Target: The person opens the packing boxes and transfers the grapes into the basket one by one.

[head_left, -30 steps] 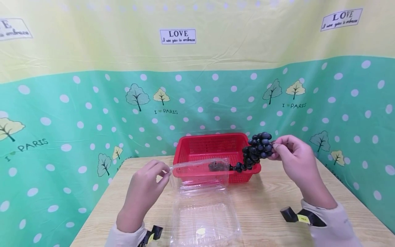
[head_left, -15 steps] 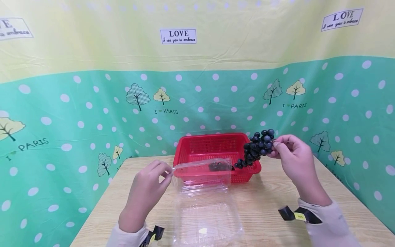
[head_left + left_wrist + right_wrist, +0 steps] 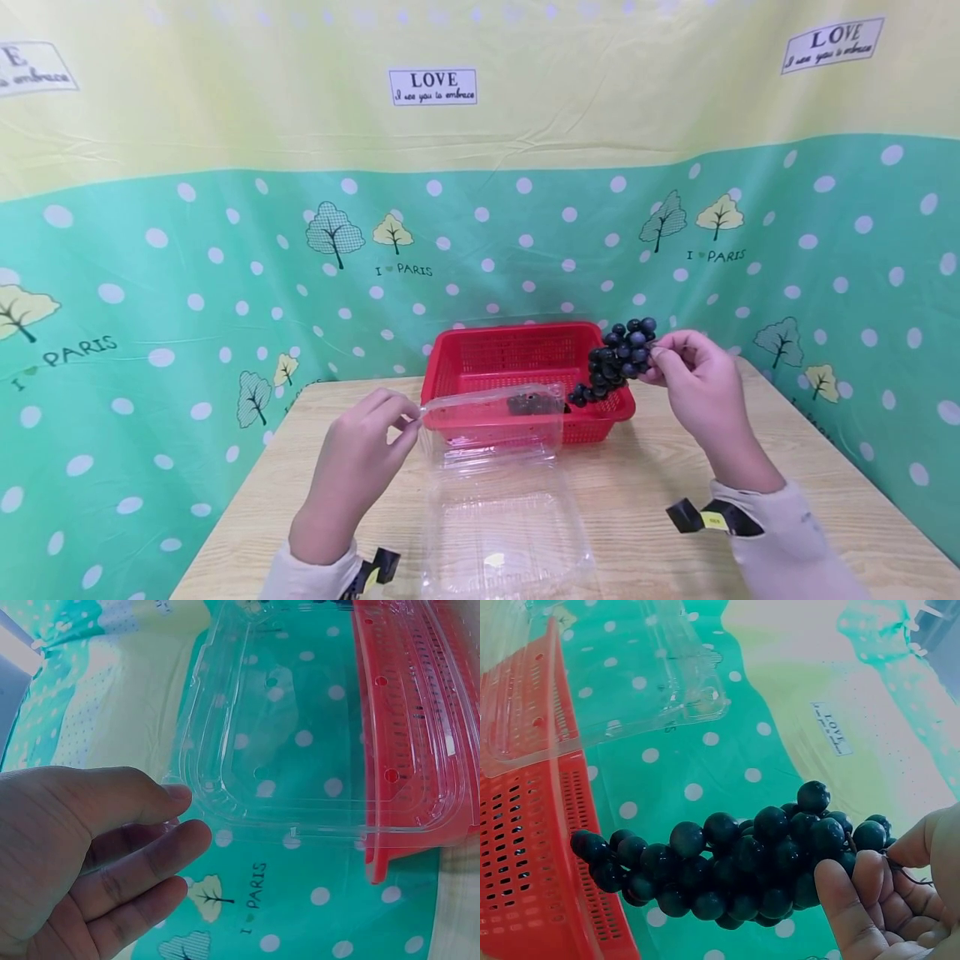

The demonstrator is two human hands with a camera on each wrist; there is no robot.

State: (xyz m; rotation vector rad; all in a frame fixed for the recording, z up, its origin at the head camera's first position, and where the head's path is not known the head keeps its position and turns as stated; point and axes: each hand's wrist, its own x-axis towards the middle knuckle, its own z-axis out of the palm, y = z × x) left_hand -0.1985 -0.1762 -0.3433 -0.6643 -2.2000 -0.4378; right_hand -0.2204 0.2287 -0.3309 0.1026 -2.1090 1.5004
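Note:
My right hand [image 3: 697, 383] pinches the stem end of a bunch of dark grapes [image 3: 621, 354]. The bunch slants down to the left, its tip over the right part of a red basket [image 3: 525, 333]. With thumb and fingertips my left hand [image 3: 360, 467] pinches the edge of a clear plastic clamshell box [image 3: 502, 517]. Its lid stands raised in front of the basket, and its base lies on the table. In the left wrist view the lid's corner [image 3: 202, 802] meets my thumb and finger. More dark fruit [image 3: 528, 404] shows through the lid, inside the basket.
The wooden table [image 3: 645, 533] runs up to a green and yellow curtain [image 3: 480, 225] with dots and trees, which closes in the back and both sides. The red basket stands close to the back curtain.
My right hand has shifted slightly left with the grape bunch. The lid and my left hand moved a little to the right, then stayed nearly still.

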